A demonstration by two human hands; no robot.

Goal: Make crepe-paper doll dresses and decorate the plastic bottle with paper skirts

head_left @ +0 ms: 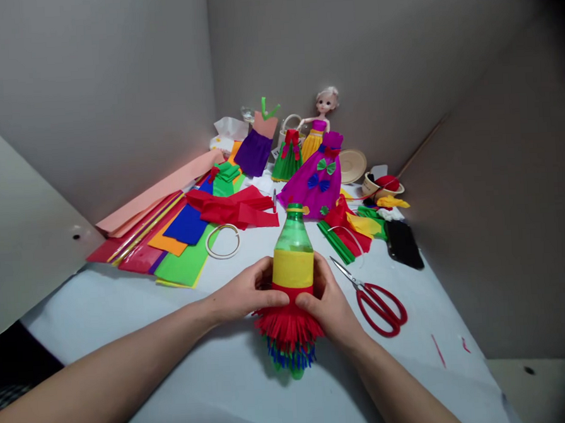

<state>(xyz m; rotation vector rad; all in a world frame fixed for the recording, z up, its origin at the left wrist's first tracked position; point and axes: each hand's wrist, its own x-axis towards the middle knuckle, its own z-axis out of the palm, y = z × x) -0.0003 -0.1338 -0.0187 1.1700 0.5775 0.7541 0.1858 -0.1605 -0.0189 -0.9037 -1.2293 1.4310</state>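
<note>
Between my two hands is a green plastic bottle (293, 239), its neck pointing away from me. A yellow paper band (293, 268) wraps its middle, and below that a red fringed paper strip (291, 324) goes round it, with blue and green fringe (294, 357) showing underneath. My left hand (256, 292) closes on the bottle's left side, thumb on the red strip. From the right, my right hand (329, 300) grips it the same way, thumb also on the red. The fingers behind the bottle are mostly hidden.
Red-handled scissors (379, 304) lie right of my right hand, near a black phone (404, 244). A tape ring (223, 241) and coloured paper sheets (185, 257) are at left. Behind stand a doll (324, 111) and paper dresses (315, 178). Grey walls enclose the table.
</note>
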